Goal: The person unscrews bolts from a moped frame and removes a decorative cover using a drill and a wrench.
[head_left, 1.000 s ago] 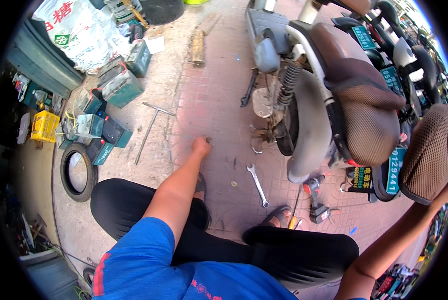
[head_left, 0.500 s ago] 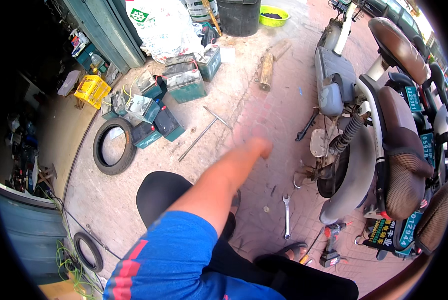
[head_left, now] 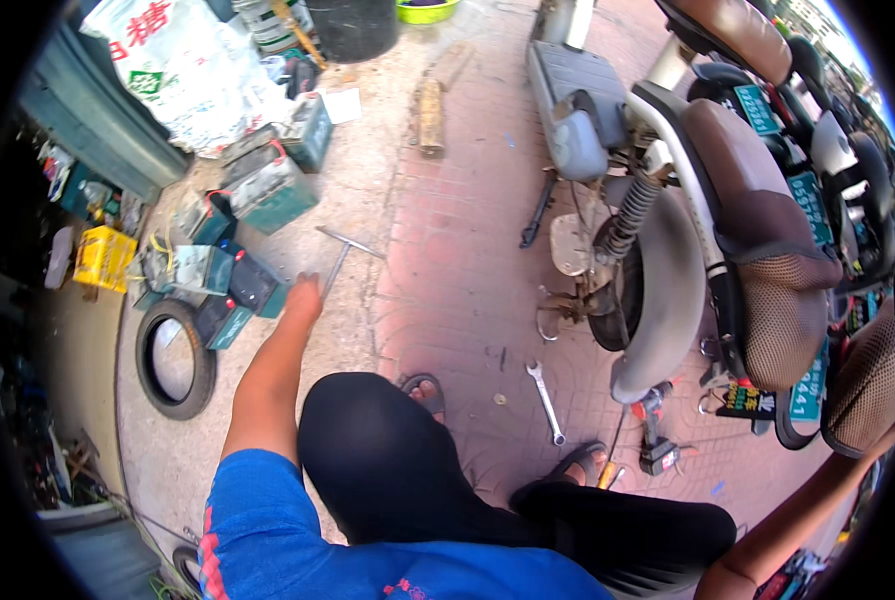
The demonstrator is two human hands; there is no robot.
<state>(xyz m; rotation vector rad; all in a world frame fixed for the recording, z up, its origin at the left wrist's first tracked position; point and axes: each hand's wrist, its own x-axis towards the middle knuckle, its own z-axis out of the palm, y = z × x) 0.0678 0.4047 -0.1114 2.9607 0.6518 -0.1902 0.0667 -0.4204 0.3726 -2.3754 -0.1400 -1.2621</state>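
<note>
A metal T-handle wrench (head_left: 351,243) lies on the pale concrete beside several batteries. My left hand (head_left: 306,292) reaches down at the lower part of its shaft and covers the end. The fingers are small and blurred, so whether they close round the shaft cannot be made out. At the lower right, my right forearm (head_left: 798,520) stretches toward the mesh-covered seat (head_left: 873,390) at the picture's rim. The right hand itself is lost past that dark edge. Nearer my feet, a combination spanner (head_left: 545,402) rests on the red paving.
A stripped electric scooter (head_left: 658,270) stands to the right, with more scooters behind it. A cordless drill (head_left: 656,430) sits by my foot. To the left are batteries (head_left: 273,195), a loose tyre (head_left: 175,360) and a yellow crate (head_left: 105,258). A wooden block (head_left: 431,120) lies farther off.
My left arm has swung from over the paving back to the left, down to the T-handle wrench. The view has turned, showing more of my right forearm by the seat.
</note>
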